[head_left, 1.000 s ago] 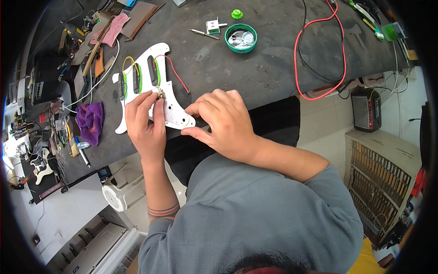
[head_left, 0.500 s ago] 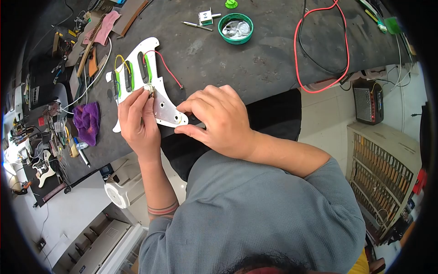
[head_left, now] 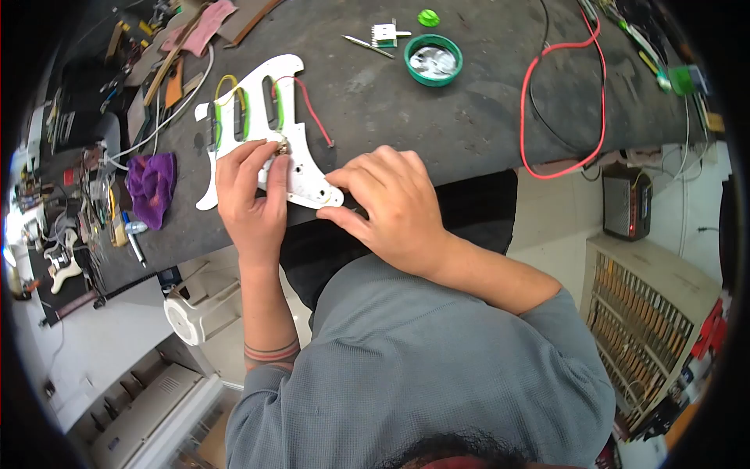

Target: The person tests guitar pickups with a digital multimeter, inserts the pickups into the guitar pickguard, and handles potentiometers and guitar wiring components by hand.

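A white guitar pickguard (head_left: 311, 184) lies wiring side up at the bench edge, with dark pickups edged in green and yellow and red leads. My left hand (head_left: 254, 195) is closed, thumb and fingertips pinching a small metal potentiometer (head_left: 283, 147) against the pickguard, just below the pickups; the fingers partly hide it. At the pickguard's narrow end, my right hand (head_left: 388, 195) grips the rim between thumb and forefinger, its other fingers curled. Two holes show in the bare plate between my hands. A red wire (head_left: 315, 112) runs from one pickup onto the bench.
Beyond the pickguard are a green bowl (head_left: 433, 61) with small parts, a white switch-like component (head_left: 385, 34), a thin metal tool (head_left: 368, 46) and a green knob (head_left: 427, 17). A red cable (head_left: 525, 117) loops at right. A purple cloth (head_left: 151, 190) and tools crowd the left.
The view has shifted slightly, so the bench items and pickguard sit farther right. Both hands keep nearly the same grip on the potentiometer and the pickguard.
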`<state>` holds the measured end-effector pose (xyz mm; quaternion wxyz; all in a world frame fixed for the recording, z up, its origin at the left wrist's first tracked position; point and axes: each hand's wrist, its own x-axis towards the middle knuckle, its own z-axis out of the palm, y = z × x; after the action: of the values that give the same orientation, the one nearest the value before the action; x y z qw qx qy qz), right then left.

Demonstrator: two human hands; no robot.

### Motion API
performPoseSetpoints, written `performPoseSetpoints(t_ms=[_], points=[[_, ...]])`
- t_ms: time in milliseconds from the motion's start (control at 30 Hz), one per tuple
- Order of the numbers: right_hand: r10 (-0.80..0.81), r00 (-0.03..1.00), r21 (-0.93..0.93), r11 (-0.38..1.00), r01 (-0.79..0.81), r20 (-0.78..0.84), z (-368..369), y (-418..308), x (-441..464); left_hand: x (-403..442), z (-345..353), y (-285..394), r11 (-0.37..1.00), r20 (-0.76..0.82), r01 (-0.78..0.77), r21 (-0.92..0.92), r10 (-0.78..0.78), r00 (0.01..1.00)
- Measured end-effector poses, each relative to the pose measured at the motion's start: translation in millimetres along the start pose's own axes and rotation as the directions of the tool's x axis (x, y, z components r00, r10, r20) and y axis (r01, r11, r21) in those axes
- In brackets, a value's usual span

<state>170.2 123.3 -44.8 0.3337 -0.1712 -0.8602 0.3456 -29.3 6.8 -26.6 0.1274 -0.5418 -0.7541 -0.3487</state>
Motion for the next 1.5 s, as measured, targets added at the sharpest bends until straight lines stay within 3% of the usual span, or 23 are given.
performPoseSetpoints(t_ms=[400,633,767,800,1000,1267,1467,1500], points=[[-0.013,0.994,-0.178,0.983,0.032,0.105,-3.1,-8.1,5.3,-13.2,-16.7,-9.1,0.993,-0.003,0.063,-0.099,-0.064,0.998],[-0.008,0.959,-0.222,0.972,0.073,0.283,-18.1,-13.3,25.5,-10.0,-20.3,-15.2,0.982,0.015,0.091,-0.166,-0.089,0.996],[0.033,0.974,-0.112,0.994,-0.008,0.222,-18.1,-3.4,39.9,-10.2,-17.5,-16.8,0.988,0.031,0.064,-0.144,-0.060,0.998],[-0.030,0.993,-0.075,0.996,0.039,0.115,-10.3,6.4,41.0,-9.7,-17.4,-17.0,0.987,0.036,0.068,-0.147,-0.063,0.997],[-0.034,0.997,-0.188,0.981,0.047,0.071,-2.4,2.0,38.9,-3.7,-19.2,-18.1,0.982,0.076,0.073,-0.176,-0.060,0.995],[-0.154,0.988,-0.304,0.941,0.148,0.005,6.4,6.1,34.0,-5.8,-17.7,-16.8,0.987,0.085,0.061,-0.148,-0.049,0.995],[-0.194,0.980,-0.304,0.937,0.173,-0.039,9.3,7.9,32.7,-9.3,-16.9,-17.4,0.978,-0.012,0.013,-0.208,-0.016,1.000],[-0.204,0.978,-0.298,0.937,0.181,-0.048,9.9,8.2,33.0,-8.8,-20.0,-14.1,0.957,-0.053,0.006,-0.291,-0.022,0.998]])
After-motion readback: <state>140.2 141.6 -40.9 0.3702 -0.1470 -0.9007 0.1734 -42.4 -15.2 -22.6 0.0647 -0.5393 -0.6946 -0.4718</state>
